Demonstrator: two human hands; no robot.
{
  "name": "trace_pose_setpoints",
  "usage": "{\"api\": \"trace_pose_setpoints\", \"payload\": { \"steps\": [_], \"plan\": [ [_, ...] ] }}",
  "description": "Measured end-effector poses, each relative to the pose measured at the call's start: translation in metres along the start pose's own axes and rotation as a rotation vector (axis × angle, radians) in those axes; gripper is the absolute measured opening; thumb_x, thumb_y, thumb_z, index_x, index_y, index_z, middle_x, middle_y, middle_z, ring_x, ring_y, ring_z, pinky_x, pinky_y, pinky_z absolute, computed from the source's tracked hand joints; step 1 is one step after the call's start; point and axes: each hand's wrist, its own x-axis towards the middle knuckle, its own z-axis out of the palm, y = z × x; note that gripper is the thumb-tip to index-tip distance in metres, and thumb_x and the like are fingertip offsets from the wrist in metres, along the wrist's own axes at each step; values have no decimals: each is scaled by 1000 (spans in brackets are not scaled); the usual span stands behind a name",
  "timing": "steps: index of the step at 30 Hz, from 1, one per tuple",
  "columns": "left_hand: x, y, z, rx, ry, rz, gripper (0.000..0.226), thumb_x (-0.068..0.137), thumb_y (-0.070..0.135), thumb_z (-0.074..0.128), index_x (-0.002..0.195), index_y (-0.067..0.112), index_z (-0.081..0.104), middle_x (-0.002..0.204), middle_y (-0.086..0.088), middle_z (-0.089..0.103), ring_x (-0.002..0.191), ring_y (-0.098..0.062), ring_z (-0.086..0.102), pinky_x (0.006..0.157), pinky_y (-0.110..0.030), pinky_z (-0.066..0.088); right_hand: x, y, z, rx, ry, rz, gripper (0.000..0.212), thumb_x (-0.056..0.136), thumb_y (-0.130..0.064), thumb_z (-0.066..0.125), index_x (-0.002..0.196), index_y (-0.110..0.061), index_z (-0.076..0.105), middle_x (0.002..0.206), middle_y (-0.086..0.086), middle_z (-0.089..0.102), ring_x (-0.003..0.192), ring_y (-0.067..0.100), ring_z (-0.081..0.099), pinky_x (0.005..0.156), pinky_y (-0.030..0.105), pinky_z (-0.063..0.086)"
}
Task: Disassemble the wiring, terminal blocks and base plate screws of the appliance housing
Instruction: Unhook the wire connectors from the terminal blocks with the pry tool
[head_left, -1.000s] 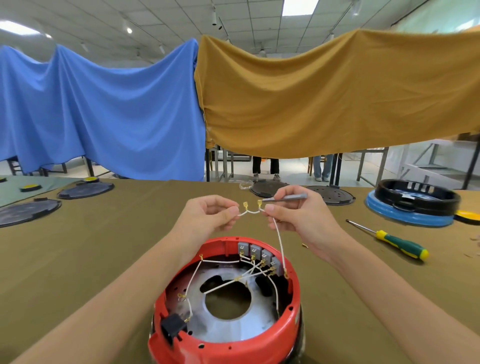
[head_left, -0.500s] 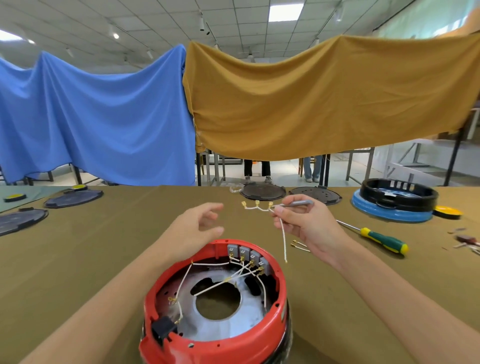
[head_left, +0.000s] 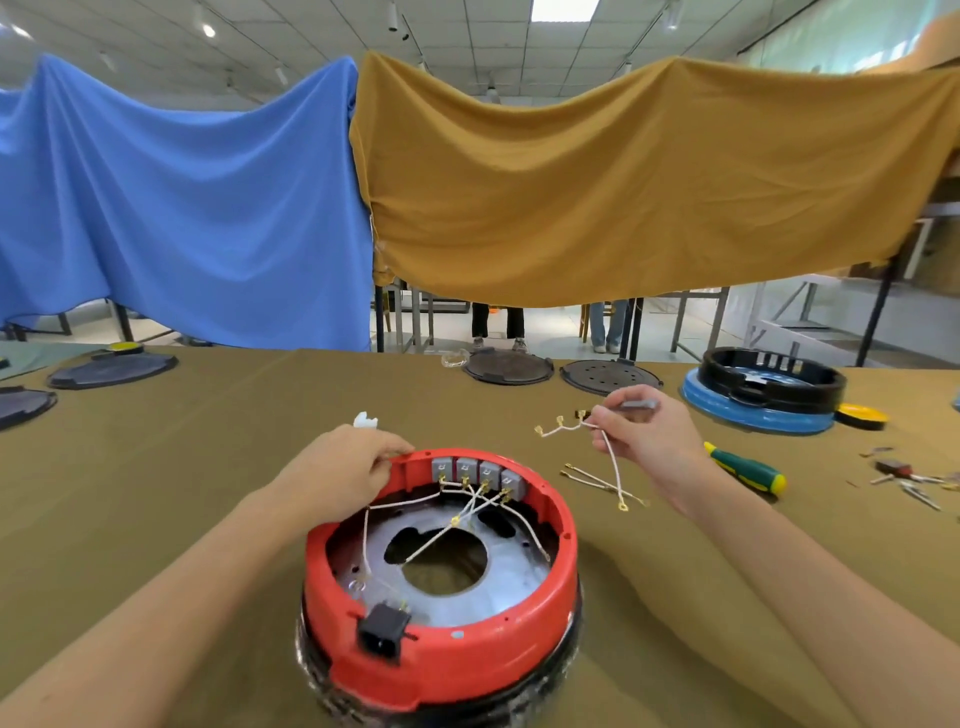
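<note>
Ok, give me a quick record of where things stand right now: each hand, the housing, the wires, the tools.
left hand: grips the far-left rim of the red housing
right hand: holds a loose white wire and a small grey tool, clear of the housing
terminal blocks: four grey ones in a row on the far inner wall, wires still attached
power socket: black, at the near rim
removed wires: lying on the table right of the housing
screwdriver: green and yellow, on the table beyond the right hand

A draped blue cloth (head_left: 182, 208) and a mustard-yellow cloth (head_left: 623, 192) hang beneath a white tiled ceiling (head_left: 467, 31) with lit panels.
</note>
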Motion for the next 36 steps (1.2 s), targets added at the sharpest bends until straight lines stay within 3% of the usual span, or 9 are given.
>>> {"api": "trace_pose_setpoints", "payload": {
  "steps": [8, 12, 15, 19, 23, 25, 30, 33, 36],
  "plan": [
    [2, 0, 14, -199, 58, -138, 36, 90, 20, 52, 113, 44, 66, 102, 19, 71, 88, -10, 60, 85, -32, 51, 26, 40, -30, -169, 110, 10, 20, 86, -13, 76, 102, -11, 64, 94, 13, 73, 75, 18, 68, 62, 25, 56],
    [2, -1, 17, -273, 68, -162, 34, 92, 19, 54, 111, 43, 67, 97, 19, 68, 84, -8, 56, 86, -32, 49, 39, 60, -36, -616, 161, -33, 22, 88, -29, 74, 99, -21, 57, 97, -3, 65, 88, 14, 64, 69, 26, 51],
    [4, -1, 18, -304, 68, -167, 33, 92, 18, 54, 109, 43, 67, 98, 21, 68, 82, -3, 56, 86, -32, 49, 36, 73, -38, -594, 196, -126, 20, 89, -29, 74, 98, -24, 57, 98, -8, 66, 87, 9, 64, 70, 23, 48],
    [6, 0, 18, -357, 62, -174, 33, 93, 15, 54, 106, 42, 68, 92, 20, 68, 82, 4, 55, 84, -31, 47, 30, 71, -31, -570, 42, -216, 22, 85, -26, 78, 94, -31, 59, 93, -13, 70, 86, 1, 66, 73, 23, 54],
    [11, 6, 19, -362, 58, -174, 33, 93, 14, 53, 109, 38, 69, 91, 18, 68, 81, 5, 55, 83, -31, 48, 32, 71, -16, -903, -190, -264, 30, 81, -35, 81, 95, -30, 55, 99, -11, 67, 93, 9, 61, 77, 28, 49],
    [12, 8, 20, -361, 56, -180, 33, 93, 15, 53, 109, 39, 69, 91, 17, 68, 81, 3, 56, 83, -31, 49, 36, 74, -8, -1013, -223, -257, 29, 83, -37, 79, 96, -28, 54, 100, -7, 65, 94, 15, 60, 81, 35, 52],
    [10, 8, 20, -360, 54, -188, 34, 93, 16, 52, 107, 42, 69, 87, 15, 68, 80, -2, 59, 82, -32, 50, 50, 82, -4, -1125, -16, -295, 14, 92, -22, 68, 97, -24, 54, 91, 0, 68, 83, 20, 61, 68, 32, 50],
    [11, 8, 21, -362, 52, -186, 35, 92, 17, 52, 105, 45, 68, 86, 15, 68, 80, -3, 60, 83, -33, 50, 54, 85, -12, -961, 86, -296, 12, 92, -18, 69, 93, -22, 57, 78, -3, 63, 74, 14, 59, 63, 29, 49],
    [10, 7, 22, -375, 54, -190, 34, 92, 17, 53, 103, 46, 68, 87, 16, 68, 80, -4, 60, 82, -33, 50, 53, 79, -19, -790, 166, -301, 15, 92, -13, 67, 92, -24, 57, 84, -7, 63, 78, 5, 59, 61, 17, 44]
  ]
}}
